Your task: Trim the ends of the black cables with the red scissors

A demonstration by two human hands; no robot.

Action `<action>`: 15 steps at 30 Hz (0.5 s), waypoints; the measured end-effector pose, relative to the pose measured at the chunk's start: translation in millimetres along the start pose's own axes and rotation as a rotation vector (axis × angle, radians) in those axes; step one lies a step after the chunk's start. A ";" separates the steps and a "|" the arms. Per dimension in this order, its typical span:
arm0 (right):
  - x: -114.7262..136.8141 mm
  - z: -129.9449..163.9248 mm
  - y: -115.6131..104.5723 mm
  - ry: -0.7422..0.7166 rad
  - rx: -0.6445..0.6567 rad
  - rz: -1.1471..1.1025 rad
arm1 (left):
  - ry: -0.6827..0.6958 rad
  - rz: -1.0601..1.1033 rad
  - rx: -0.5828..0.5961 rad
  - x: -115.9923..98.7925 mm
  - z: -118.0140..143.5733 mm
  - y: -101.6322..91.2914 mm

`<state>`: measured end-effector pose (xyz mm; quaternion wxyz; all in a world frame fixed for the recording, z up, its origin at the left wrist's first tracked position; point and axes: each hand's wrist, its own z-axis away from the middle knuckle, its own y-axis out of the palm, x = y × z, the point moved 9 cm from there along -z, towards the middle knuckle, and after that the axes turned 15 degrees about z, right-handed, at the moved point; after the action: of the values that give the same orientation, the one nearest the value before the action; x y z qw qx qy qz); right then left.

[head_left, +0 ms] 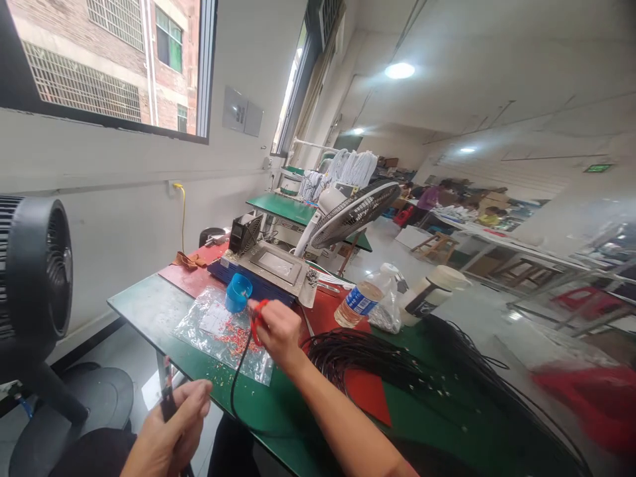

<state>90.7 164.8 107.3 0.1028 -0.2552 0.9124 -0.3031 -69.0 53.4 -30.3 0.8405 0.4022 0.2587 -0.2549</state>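
My right hand (279,331) is raised over the green table (144,305), gripping a red-handled tool (257,322) from which a black cable (237,377) hangs down off the table edge. My left hand (171,430) is below the table's near edge, closed around the black cable's other end (166,397). Under my right hand lies a clear plastic bag (218,331) strewn with small red bits. A blue cup (238,292) stands at the bag's far side.
A grey and blue bench machine (271,268) sits behind the cup. A bundle of black cables (377,364) lies to the right, with a water bottle (360,301) and a white jar (437,285). A black fan (34,285) stands left; a desk fan (355,212) behind. People work far back.
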 end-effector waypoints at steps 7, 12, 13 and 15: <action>77.6 62.2 -48.9 -0.552 -0.088 -0.031 | -0.101 0.050 0.145 26.5 -11.8 43.6; 95.8 79.8 -48.0 -0.590 -0.052 -0.153 | -0.132 0.171 0.148 35.9 -16.3 35.4; 92.6 77.8 -46.1 -0.530 -0.034 -0.195 | -0.105 0.160 0.125 32.5 -17.8 30.4; 74.8 69.3 -36.3 -0.302 0.060 -0.304 | -0.026 0.124 0.061 23.3 -20.0 18.6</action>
<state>65.6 65.7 71.7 0.1991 -0.4293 0.8282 -0.3003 -44.6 74.6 -45.9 0.8453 0.4394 0.2147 -0.2152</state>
